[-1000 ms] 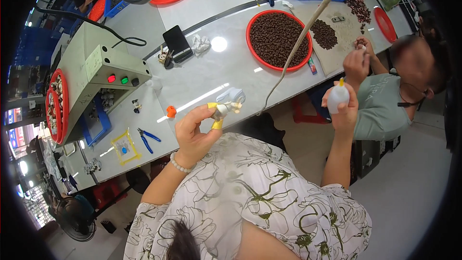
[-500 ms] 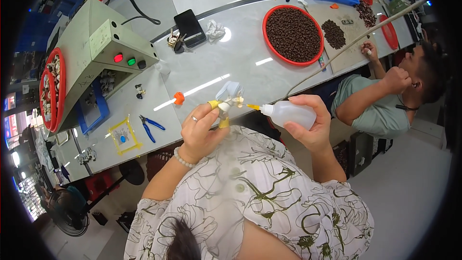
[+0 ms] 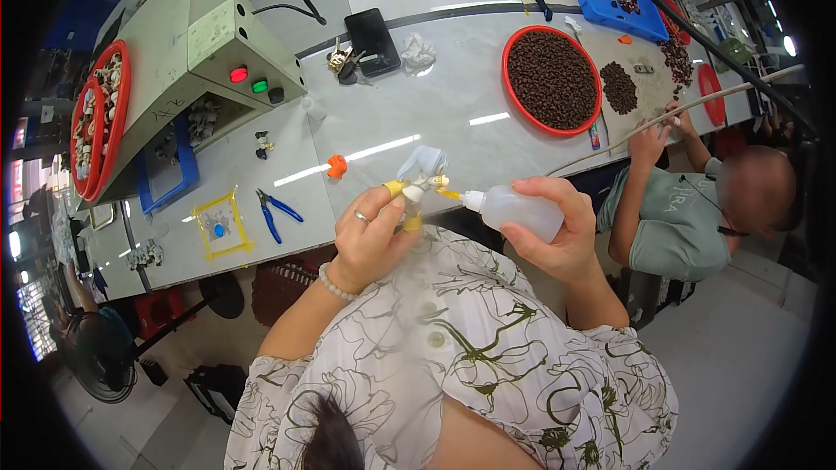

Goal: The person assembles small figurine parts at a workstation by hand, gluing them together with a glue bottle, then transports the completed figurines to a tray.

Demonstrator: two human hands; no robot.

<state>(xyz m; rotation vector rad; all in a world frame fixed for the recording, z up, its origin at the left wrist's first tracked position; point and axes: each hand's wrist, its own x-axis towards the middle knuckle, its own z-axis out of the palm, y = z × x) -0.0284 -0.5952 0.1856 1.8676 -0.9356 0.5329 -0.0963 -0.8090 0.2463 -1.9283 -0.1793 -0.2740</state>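
Observation:
My left hand (image 3: 370,235), with yellow covers on two fingertips, pinches a small white and pale-blue figurine (image 3: 425,165) just beyond the table's near edge. My right hand (image 3: 566,235) is wrapped around a translucent white squeeze bottle (image 3: 527,212), tilted on its side. The bottle's yellow nozzle (image 3: 448,195) points left at the figurine's cream-coloured part; whether it touches, I cannot tell. Part of the figurine is hidden by my left fingers. On the table nearby lie an orange piece (image 3: 337,165) and blue-handled pliers (image 3: 277,214).
Left stands a beige machine (image 3: 174,61) with lit red and green buttons, beside red trays (image 3: 122,135) of small parts. A yellow-edged pad (image 3: 209,239) lies near it. A red tray of brown pieces (image 3: 553,78) stands right. A co-worker (image 3: 679,218) sits far right; a cable (image 3: 688,110) crosses there.
The view has shifted, so the table things appear farther right. The nozzle stays close to the figurine in my left hand. The co-worker has lowered a raised hand toward the table.

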